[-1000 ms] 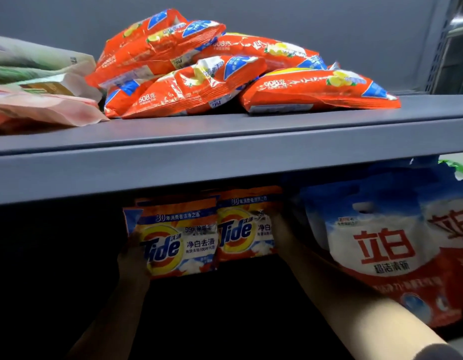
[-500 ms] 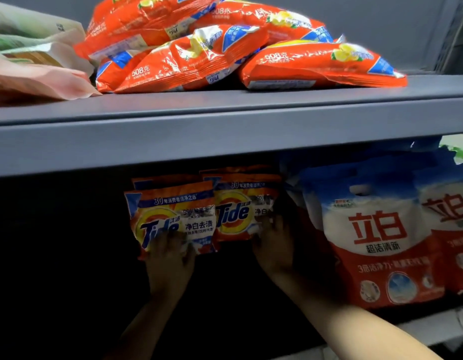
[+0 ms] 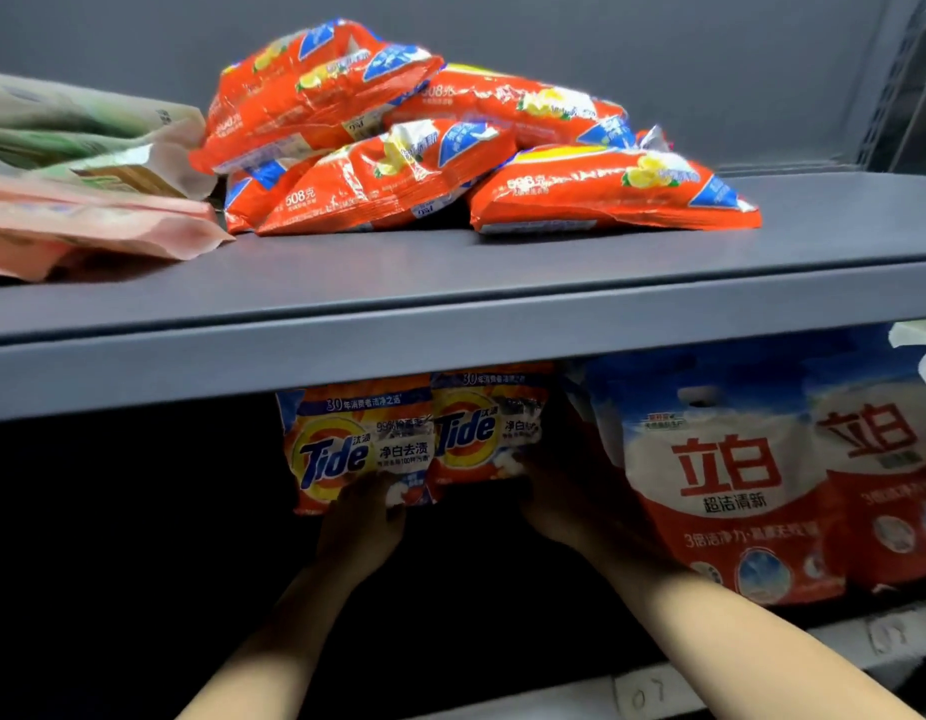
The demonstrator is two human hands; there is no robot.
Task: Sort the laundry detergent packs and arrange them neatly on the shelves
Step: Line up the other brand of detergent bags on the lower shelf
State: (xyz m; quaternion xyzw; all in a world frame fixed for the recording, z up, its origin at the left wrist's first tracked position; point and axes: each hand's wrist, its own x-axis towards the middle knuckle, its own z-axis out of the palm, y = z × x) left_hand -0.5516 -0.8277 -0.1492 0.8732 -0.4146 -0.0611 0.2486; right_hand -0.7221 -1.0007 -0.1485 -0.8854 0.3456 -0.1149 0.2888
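Two orange Tide packs stand upright side by side in the dark lower shelf bay. My left hand (image 3: 359,517) presses against the bottom of the left Tide pack (image 3: 356,444). My right hand (image 3: 564,491) holds the lower right side of the right Tide pack (image 3: 484,426). Just to their right stand two large white-and-red detergent bags (image 3: 731,475) with blue tops. On the grey upper shelf (image 3: 450,324) lies a loose heap of orange detergent packs (image 3: 398,142).
Pale green and pink flat packs (image 3: 76,200) are stacked at the upper shelf's left end. The lower shelf's front rail (image 3: 658,688) carries white label holders. The lower bay left of the Tide packs is dark. A metal upright (image 3: 897,80) rises at the far right.
My left hand slid from the left Tide pack's side to its bottom front. My right hand came onto the right pack's lower side. The view shifted down, then up.
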